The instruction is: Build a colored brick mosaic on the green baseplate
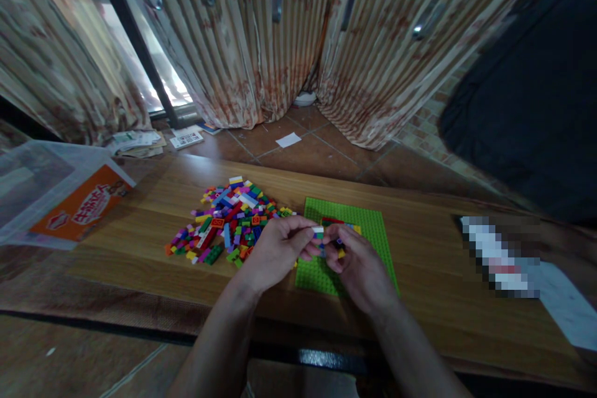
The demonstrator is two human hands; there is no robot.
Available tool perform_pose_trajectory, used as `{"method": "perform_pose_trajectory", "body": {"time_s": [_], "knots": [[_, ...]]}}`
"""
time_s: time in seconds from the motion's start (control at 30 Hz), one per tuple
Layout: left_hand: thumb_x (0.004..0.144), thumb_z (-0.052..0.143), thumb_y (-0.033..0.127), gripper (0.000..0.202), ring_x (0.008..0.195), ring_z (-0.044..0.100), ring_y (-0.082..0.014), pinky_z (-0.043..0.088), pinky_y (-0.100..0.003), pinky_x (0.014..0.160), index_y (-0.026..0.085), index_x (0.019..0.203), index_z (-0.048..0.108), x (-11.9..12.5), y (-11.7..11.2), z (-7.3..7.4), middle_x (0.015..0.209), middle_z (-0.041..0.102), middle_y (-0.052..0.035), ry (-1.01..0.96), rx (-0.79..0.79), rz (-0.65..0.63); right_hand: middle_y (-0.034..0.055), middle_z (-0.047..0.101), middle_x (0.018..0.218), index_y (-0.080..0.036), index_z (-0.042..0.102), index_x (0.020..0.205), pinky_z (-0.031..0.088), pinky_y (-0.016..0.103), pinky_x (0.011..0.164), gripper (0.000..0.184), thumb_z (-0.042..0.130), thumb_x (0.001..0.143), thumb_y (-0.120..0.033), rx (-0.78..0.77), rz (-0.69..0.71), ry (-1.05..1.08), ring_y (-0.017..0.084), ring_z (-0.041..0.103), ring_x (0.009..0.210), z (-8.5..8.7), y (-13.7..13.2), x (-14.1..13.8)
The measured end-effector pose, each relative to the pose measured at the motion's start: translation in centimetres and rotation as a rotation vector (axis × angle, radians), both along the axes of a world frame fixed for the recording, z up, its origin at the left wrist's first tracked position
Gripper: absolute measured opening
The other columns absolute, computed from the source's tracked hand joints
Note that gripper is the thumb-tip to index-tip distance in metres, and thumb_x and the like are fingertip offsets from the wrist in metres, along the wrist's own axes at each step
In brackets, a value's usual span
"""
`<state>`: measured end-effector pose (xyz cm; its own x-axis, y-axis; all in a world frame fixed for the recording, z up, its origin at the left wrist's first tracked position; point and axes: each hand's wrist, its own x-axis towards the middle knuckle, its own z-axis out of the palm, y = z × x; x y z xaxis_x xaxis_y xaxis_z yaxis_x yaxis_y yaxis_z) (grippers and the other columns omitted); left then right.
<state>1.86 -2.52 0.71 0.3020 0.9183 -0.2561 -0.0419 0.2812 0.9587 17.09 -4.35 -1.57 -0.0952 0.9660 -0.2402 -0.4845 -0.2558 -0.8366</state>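
Green baseplate (pixel 368 224): one | left hand (pixel 275 252), right hand (pixel 359 270): both pinching one small brick stack (pixel 318 233) | loose-brick pile (pixel 228 224): one

Striped curtains (pixel 261 43) hang over a tiled floor (pixel 308 149); window (pixel 140 56) perhaps daylit.

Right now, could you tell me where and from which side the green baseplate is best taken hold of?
Probably by its far right corner, coming from the right. The green baseplate lies flat on the wooden table, so only its edges offer a pinch. The left hand and right hand cover its near part, and the brick pile crowds its left side.
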Motion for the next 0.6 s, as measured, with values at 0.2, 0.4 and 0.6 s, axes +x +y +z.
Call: {"method": "perform_pose_trajectory", "body": {"time_s": [0.2, 0.4, 0.6], "knots": [[0.084, 0.06, 0.026, 0.016, 0.064, 0.063, -0.01, 0.049, -0.019, 0.057, 0.011, 0.087, 0.066, 0.2, 0.0, -0.2, 0.076, 0.068, -0.0034, 0.022, 0.029, -0.044, -0.0049, 0.054, 0.058, -0.019, 0.069, 0.081, 0.024, 0.019, 0.04, 0.028, 0.078, 0.069, -0.042, 0.025, -0.067, -0.18, 0.004, 0.035, 0.045, -1.1, 0.0, -0.7], [0.083, 0.061, 0.03, 0.017, 0.065, 0.064, -0.0115, 0.049, -0.02, 0.057, 0.013, 0.084, 0.063, 0.4, -0.2, -0.6, 0.073, 0.065, -0.0019, 0.047, 0.068, -0.053, -0.0041, 0.057, 0.059, -0.021, 0.07, 0.078, 0.023, 0.021, 0.04, 0.024, 0.08, 0.067, -0.04, 0.064, -0.147, -0.257, 0.005, 0.034, 0.044, -1.6, 0.0, -0.6], [0.083, 0.063, 0.033, 0.019, 0.067, 0.062, -0.0113, 0.049, -0.021, 0.06, 0.014, 0.083, 0.061, 0.7, -0.3, -0.9, 0.072, 0.063, -0.0004, 0.036, 0.1, -0.073, -0.0044, 0.056, 0.056, -0.02, 0.07, 0.075, 0.021, 0.021, 0.04, 0.026, 0.08, 0.067, -0.042, 0.081, -0.146, -0.306, 0.004, 0.032, 0.043, -1.3, -0.1, -0.4]]}}
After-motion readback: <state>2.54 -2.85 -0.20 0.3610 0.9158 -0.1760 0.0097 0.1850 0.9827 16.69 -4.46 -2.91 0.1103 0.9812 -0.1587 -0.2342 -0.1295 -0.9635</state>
